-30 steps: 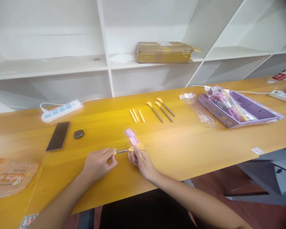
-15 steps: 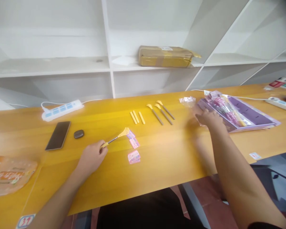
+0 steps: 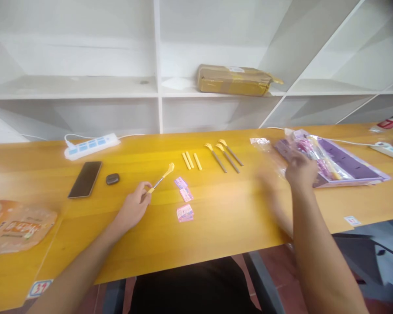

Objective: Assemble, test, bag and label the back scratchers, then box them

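My left hand (image 3: pixel 136 205) is closed around the yellow handle of a telescopic back scratcher (image 3: pixel 159 179), its pale claw pointing up and right. Just right of it lie small pink printed cards (image 3: pixel 185 212) in two groups. Over the left side of a purple box (image 3: pixel 356 161) is my right hand (image 3: pixel 301 169), fingers bent together and blurred; what they grip I cannot make out. Inside the box, clear bags with pink and yellow items (image 3: pixel 322 159) lie near that hand. More back scratchers (image 3: pixel 227 157) with grey handles and short yellow sticks (image 3: pixel 192 161) rest mid-table.
A phone (image 3: pixel 85 179), a small dark case (image 3: pixel 112 179) and a power strip (image 3: pixel 92 146) are at the left. An orange package (image 3: pixel 22 226) lies at the far left. Clear wrapping (image 3: pixel 260 143) sits by the box. A taped carton (image 3: pixel 234 80) stands on the shelf behind.
My left hand has drawn the back scratcher slightly up and away from the cards. My right hand has shifted at the box's left side, its fingers now drawn together. The view has shifted slightly.
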{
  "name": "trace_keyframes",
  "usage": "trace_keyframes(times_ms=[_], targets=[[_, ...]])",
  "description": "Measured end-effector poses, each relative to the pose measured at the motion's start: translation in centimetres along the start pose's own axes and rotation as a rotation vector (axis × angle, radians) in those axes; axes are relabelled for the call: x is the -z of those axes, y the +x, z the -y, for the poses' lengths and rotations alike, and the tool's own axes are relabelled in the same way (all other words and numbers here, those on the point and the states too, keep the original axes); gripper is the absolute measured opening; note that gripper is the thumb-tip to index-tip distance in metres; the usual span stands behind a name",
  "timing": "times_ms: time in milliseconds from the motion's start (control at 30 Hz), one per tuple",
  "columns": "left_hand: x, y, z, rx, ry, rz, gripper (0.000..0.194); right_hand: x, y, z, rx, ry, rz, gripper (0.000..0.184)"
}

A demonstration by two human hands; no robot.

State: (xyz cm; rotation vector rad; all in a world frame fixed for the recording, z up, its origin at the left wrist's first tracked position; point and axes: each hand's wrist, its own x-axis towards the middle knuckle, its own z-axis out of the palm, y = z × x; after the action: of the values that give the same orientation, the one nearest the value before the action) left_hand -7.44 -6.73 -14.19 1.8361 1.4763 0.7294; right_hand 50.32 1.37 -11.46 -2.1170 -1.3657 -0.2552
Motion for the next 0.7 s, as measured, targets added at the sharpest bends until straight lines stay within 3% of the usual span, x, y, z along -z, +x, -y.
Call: trace_keyframes(times_ms=[67, 133, 233, 333, 433, 533, 600, 700], targets=[[-0.6, 0.0, -0.3, 0.012, -0.13, 0.027, 0.024, -1.0, -2.5, 4.8, 0.087, 0.064, -0.005, 0.05], [-1.2, -0.3, -0.9, 0.034, -0.239, 0.1, 0.028, -2.0, -6.9, 11.0, 0.327, 0.273, 0.02, 0.046], [-1.8, -0.9, -1.8, 0.036, -0.296, 0.259, 0.035, -2.9, -15.2, 20.4, 0.611, 0.501, 0.201, 0.031], [-2.2, -1.4, -2.1, -0.038, -0.365, 0.265, 0.049, -3.3, -21.8, 26.2, 0.82, 0.567, 0.303, 0.033], [-2.5, -1.5, -1.8, 0.048, -0.482, 0.238, 0.057, -3.6, -23.9, 27.0, 1.095, 0.582, 0.345, 0.047], [-2.8, -1.4, -1.2, 0.235, -0.628, 0.251, 0.054, -3.5, -22.8, 25.8, 1.228, 0.75, 0.387, 0.052], [-2.9, -1.4, -0.8, 0.276, -0.693, 0.219, 0.053, -3.3, -21.8, 25.1, 1.169, 0.895, 0.407, 0.042], [-2.9, -1.5, -0.5, 0.238, -0.732, 0.175, 0.048, -3.6, -21.4, 24.9, 0.821, 1.025, 0.429, 0.015]])
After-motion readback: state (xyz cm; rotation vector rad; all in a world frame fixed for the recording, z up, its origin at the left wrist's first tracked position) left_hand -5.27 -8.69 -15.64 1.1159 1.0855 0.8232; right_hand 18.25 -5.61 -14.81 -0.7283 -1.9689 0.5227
